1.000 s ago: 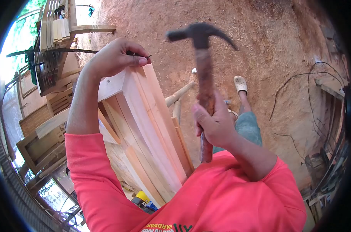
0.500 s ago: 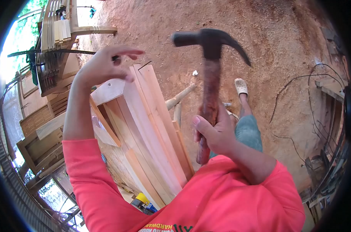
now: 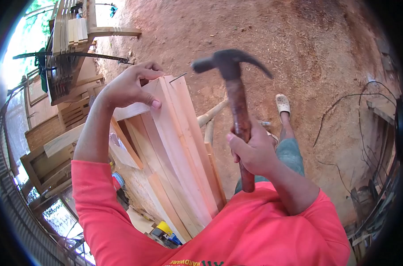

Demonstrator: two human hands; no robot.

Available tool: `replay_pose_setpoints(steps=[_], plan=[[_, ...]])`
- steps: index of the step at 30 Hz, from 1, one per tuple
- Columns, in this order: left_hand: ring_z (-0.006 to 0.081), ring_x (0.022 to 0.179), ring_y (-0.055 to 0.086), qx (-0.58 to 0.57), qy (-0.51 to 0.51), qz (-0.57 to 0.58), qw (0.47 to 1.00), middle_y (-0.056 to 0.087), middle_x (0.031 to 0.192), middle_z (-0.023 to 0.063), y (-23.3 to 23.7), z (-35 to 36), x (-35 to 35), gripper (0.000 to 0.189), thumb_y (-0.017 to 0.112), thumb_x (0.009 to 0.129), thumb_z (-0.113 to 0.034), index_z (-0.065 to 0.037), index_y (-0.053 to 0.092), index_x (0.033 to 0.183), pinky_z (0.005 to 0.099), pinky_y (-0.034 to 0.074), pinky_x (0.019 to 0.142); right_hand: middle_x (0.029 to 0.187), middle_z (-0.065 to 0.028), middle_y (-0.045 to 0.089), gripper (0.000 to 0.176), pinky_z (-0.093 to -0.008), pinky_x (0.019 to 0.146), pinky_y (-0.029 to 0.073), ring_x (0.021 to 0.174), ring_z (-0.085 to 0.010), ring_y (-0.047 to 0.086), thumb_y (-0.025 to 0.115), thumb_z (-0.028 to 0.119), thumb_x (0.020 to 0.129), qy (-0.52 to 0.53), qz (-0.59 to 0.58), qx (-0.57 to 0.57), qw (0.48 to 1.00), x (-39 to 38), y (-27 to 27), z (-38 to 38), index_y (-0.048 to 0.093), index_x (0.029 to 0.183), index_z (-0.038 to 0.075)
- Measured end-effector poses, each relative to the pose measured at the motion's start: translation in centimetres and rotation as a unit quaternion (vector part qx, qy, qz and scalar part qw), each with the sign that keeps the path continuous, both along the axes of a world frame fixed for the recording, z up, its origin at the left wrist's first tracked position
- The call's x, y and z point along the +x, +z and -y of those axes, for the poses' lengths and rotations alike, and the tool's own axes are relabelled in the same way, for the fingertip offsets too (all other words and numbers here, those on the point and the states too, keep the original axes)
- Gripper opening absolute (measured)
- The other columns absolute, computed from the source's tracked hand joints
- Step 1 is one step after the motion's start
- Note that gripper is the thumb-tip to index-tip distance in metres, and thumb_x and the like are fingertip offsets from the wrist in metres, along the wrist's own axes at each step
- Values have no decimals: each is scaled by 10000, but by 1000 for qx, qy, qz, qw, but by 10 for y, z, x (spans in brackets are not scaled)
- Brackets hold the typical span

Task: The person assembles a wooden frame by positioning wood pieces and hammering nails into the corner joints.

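Note:
My right hand (image 3: 254, 151) is wrapped round the wooden handle of a claw hammer (image 3: 238, 99), raised with its dark head up and its striking face pointing left. A nail (image 3: 178, 77) sticks out at a slant from the end of a pale wooden frame (image 3: 177, 128). Close to that nail, my left hand (image 3: 131, 88) grips the frame's far corner, its thumb pressed on the near face and its fingers bent over the end. Air separates the hammer's face from the nail.
Slatted wooden furniture (image 3: 62, 53) stands at the upper left. A round pole (image 3: 212, 112) lies behind the frame. Below it sit a yellow tape-like item (image 3: 164, 227) and wood offcuts. Dark cables (image 3: 336, 108) run over the dirt floor (image 3: 272, 35) on the right.
My left hand has come down from above the frame and closed on its corner. The hammer's head has dropped slightly and shifted left. The view has shifted a little.

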State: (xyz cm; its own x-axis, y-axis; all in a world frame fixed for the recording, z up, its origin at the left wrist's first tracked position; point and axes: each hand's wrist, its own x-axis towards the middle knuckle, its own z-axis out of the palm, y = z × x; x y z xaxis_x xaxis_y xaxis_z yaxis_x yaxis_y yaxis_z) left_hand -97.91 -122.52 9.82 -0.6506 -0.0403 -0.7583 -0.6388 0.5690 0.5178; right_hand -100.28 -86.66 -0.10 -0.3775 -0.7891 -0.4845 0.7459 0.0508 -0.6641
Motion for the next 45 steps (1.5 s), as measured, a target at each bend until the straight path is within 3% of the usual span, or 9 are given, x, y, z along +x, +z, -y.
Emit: replay_pose_setpoints(steps=[2,8,13,20,24,29,33,41,45], plan=[[170,1089,585,8,-6,-39,999,583,1155,16,-4,1,5,795,1021,564,-310,-50,759,1268,326,457,959,717,-38,563,158,-293,499,496,542,-119,566,601,88,1018,45,-3,20,999,-2,-2,1,471,1098,49],[200,1220,533,7,7,10,1000,542,1238,46,-4,4,2,886,1037,503,-297,-17,742,1289,321,408,1086,793,-26,572,146,-274,511,487,553,-82,546,613,116,1013,-254,27,-42,966,0,5,4,510,1101,63],[198,1200,540,12,12,13,1000,541,1219,41,1,-3,0,907,1040,495,-335,-12,740,1289,321,415,1071,790,-40,581,126,-288,510,497,522,-111,548,597,90,1032,58,-71,20,996,5,-10,0,497,1104,60],[162,1102,572,7,-9,-21,1000,570,1149,19,-4,3,4,784,1021,563,-326,-58,767,1254,304,443,953,712,-23,553,156,-295,490,504,527,-118,571,602,85,1029,-257,59,-34,964,7,1,7,457,1085,64],[172,1105,577,4,-32,-28,999,575,1149,21,-3,4,3,774,1017,573,-303,-51,762,1259,311,450,958,659,-35,535,116,-298,484,502,502,-131,564,577,84,1025,63,-41,24,997,5,3,5,464,1040,61],[181,1099,583,4,-23,-30,999,577,1152,26,-3,3,4,778,1012,588,-302,-45,751,1275,318,460,953,702,-26,566,87,-275,516,502,546,-100,565,584,90,1005,-256,54,-33,964,0,11,6,514,1052,70],[183,1156,539,11,3,-4,1000,528,1201,37,0,-1,-1,888,1037,505,-385,-2,748,1253,304,419,1014,717,-25,572,99,-292,511,507,561,-109,591,580,74,1013,66,-149,87,983,7,-2,13,495,1061,58],[173,1134,546,25,-15,23,999,527,1170,37,-5,4,-5,855,1045,516,-369,5,731,1218,306,432,992,750,-29,570,114,-296,509,510,536,-110,557,578,72,1038,-269,31,-40,962,-10,9,3,467,1060,61],[172,1112,550,-9,-67,52,996,535,1170,37,-4,5,-13,855,1038,535,-377,3,700,1222,310,437,975,749,-23,566,173,-275,505,497,538,-95,553,613,80,1017,-145,30,19,989,2,6,3,463,1097,48]])
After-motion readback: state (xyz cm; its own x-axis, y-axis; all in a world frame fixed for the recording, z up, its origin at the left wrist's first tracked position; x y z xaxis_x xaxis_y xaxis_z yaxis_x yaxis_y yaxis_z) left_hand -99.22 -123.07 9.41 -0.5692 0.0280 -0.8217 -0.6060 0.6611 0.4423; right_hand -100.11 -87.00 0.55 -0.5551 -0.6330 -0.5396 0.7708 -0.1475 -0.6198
